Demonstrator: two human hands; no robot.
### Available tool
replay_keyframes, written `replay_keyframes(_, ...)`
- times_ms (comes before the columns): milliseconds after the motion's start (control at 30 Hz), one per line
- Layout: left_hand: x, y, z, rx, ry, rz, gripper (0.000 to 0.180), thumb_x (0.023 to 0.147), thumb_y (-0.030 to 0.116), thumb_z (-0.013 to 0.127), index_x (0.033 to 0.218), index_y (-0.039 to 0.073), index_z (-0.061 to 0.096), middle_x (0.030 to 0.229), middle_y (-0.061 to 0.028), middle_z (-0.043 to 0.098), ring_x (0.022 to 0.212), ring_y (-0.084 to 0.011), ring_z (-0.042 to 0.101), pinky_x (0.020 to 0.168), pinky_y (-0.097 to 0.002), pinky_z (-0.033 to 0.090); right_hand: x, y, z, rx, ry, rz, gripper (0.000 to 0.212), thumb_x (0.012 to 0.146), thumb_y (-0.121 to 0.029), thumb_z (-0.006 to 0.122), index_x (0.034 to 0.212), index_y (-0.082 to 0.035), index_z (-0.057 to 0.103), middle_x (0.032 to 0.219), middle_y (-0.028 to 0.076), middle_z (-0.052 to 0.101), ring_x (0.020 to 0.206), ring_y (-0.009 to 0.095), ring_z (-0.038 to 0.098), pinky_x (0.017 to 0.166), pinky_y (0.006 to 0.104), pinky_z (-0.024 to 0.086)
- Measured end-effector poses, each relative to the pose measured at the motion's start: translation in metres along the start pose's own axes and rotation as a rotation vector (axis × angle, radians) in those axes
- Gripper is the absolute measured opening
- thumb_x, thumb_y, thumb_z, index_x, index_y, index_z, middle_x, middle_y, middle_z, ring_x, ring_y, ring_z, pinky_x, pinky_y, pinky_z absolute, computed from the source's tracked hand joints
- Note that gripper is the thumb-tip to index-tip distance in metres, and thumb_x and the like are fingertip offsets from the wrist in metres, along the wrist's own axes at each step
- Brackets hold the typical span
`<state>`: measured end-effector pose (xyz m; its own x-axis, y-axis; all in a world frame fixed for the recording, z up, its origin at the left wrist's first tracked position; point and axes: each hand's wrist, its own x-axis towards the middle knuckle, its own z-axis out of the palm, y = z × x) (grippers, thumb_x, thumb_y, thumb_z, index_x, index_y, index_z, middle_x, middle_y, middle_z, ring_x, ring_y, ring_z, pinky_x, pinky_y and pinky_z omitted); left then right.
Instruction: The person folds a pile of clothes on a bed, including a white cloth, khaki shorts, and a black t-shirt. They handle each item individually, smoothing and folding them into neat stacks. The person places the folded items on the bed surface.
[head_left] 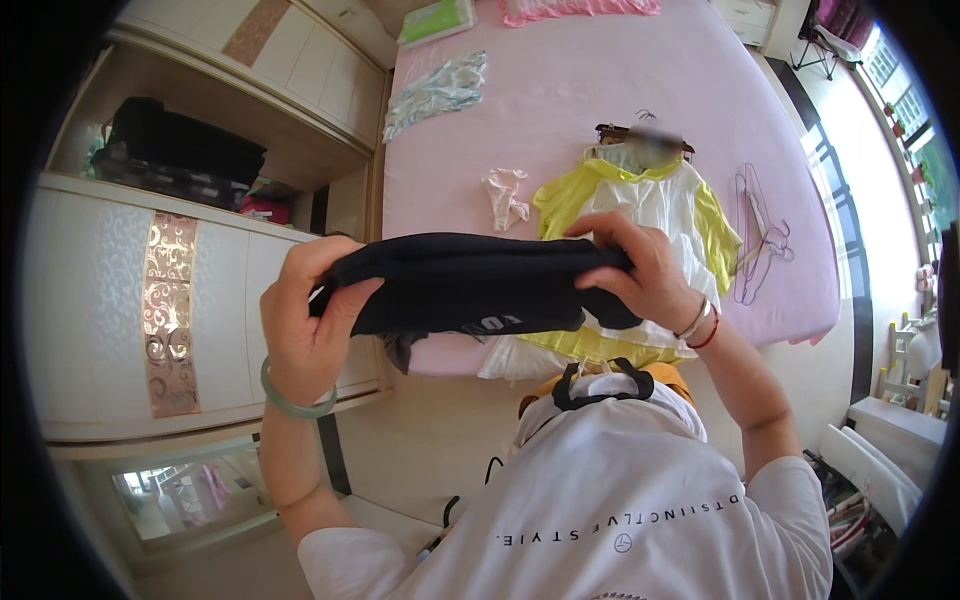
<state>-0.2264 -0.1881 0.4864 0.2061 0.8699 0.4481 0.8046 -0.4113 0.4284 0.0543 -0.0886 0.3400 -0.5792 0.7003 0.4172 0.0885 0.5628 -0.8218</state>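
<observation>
A folded black garment [460,285] with pale print near its lower edge is stretched level between my hands, raised in front of me. My left hand [305,310] grips its left end, thumb on the near face and fingers behind. At the other end, my right hand [635,265] pinches the cloth between thumb and fingers. Beyond it on the bed lies a yellow and white garment [655,215], with a dark hanger [610,135] at its neck. A small pale pink cloth piece [507,197] rests to the left of that garment.
The bed [560,75] has a pink sheet. Several thin hangers [762,240] lie at its right side, and a pale patterned cloth [440,90] at the far left. A wardrobe [95,310] stands left, its open compartment holding a dark bag [180,150].
</observation>
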Motion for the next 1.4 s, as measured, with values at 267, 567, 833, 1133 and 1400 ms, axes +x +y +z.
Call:
replay_keyframes(267,-0.004,-0.010,0.028,-0.074,0.005,0.011,0.023,0.082,-0.002,0.070,0.103,0.001,0.060,0.089,-0.0093,0.065,0.074,-0.0184,0.062,0.071,-0.0248,0.049,0.006,0.007,-0.021,0.075,-0.201,0.179,0.048,0.072,-0.010,0.080,0.116,-0.007,0.063,0.104,0.005,0.065,0.063,0.013,0.051,0.057,0.0254,0.043)
replay_keyframes(567,-0.009,-0.004,0.007,-0.057,-0.018,0.091,0.031,0.078,-0.006,0.071,0.106,-0.001,0.059,0.091,-0.0119,0.067,0.072,-0.0219,0.062,0.070,-0.0267,0.050,-0.052,0.036,0.023,-0.212,0.014,0.140,0.036,0.069,-0.003,0.076,0.101,-0.007,0.059,0.097,0.008,0.060,0.095,0.028,0.055,0.090,0.0370,0.040)
replay_keyframes(833,-0.006,-0.004,-0.015,-0.044,-0.080,0.077,0.023,0.083,0.003,0.070,0.102,0.000,0.057,0.090,-0.0122,0.068,0.073,-0.0210,0.063,0.067,-0.0254,0.049,-0.073,0.036,0.057,0.166,0.104,0.281,0.039,0.078,0.000,0.070,0.114,-0.005,0.056,0.097,0.009,0.066,0.088,0.027,0.063,0.082,0.0350,0.048)
replay_keyframes(1133,0.005,0.010,-0.024,-0.132,-0.163,0.178,0.023,0.084,0.003,0.068,0.102,-0.001,0.054,0.087,-0.0184,0.068,0.073,-0.0255,0.064,0.066,-0.0291,0.050,-0.046,0.051,0.057,0.385,-0.138,0.347,0.049,0.081,-0.002,0.071,0.126,-0.008,0.053,0.097,0.014,0.068,0.084,0.022,0.065,0.079,0.0325,0.051)
replay_keyframes(1400,-0.012,-0.034,-0.019,-0.044,0.188,-0.023,0.024,0.086,-0.002,0.067,0.108,0.000,0.057,0.099,-0.0064,0.061,0.087,-0.0121,0.058,0.078,-0.0229,0.046,-0.011,0.051,-0.055,0.300,0.161,0.316,0.021,0.081,-0.001,0.072,0.098,-0.001,0.059,0.088,0.001,0.063,0.086,0.006,0.059,0.077,0.0234,0.049)
